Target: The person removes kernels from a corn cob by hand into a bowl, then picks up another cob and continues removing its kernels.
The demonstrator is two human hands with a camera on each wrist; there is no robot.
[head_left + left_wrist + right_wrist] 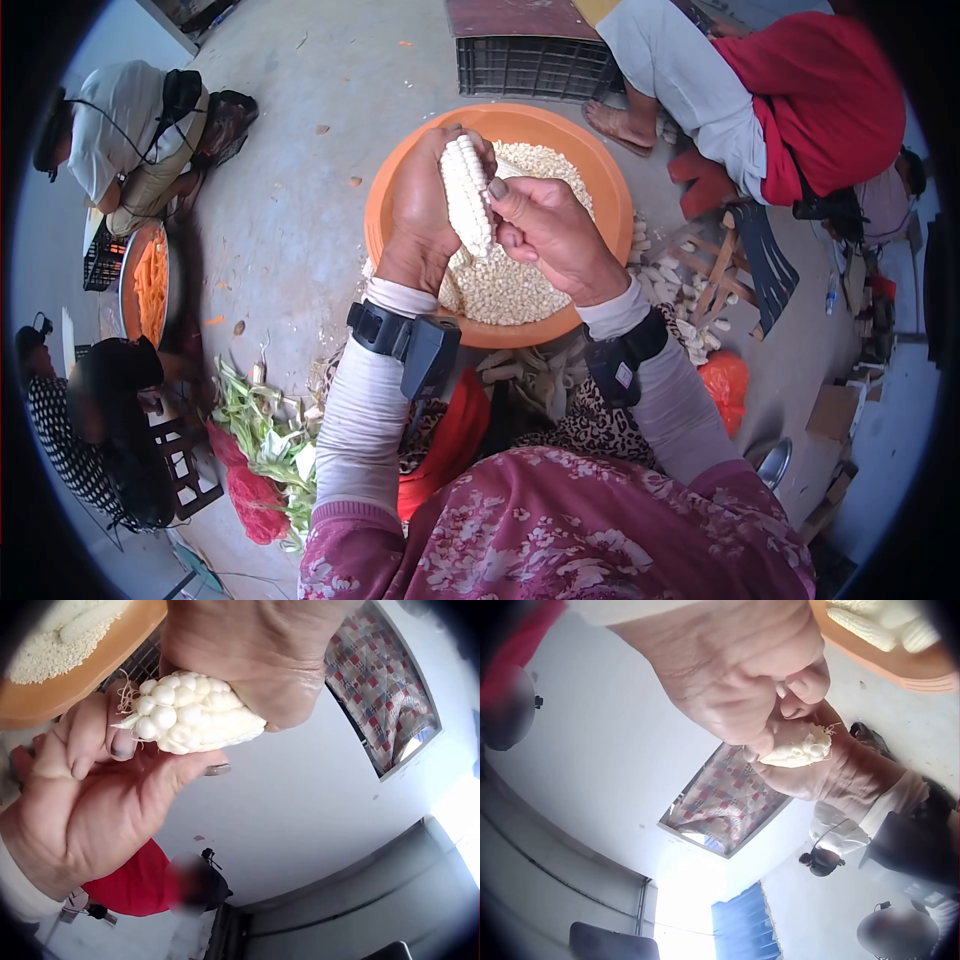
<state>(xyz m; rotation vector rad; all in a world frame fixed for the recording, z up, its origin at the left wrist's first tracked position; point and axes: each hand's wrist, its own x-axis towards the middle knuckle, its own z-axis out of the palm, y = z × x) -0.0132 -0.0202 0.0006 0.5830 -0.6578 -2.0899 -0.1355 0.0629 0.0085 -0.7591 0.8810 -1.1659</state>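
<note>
Over the basin, my left hand [415,205] grips an ear of white corn [466,195], its fingers wrapped behind it. My right hand [570,240] pinches the same ear from the other side, thumb pressed along the rows of kernels. Plump kernels and a few silk threads show at the ear's end [161,712] in the left wrist view. Below both hands, an orange basin [380,205] holds loose white kernels [515,295]. More ears [862,628] lie in the basin in the right wrist view.
Bare cobs [665,275] lie on the floor right of the basin, by a low wooden stool [722,270]. Green husks [270,430] and a red mesh bag [250,495] are at left. A black crate [535,70] stands beyond. Other people sit on both sides.
</note>
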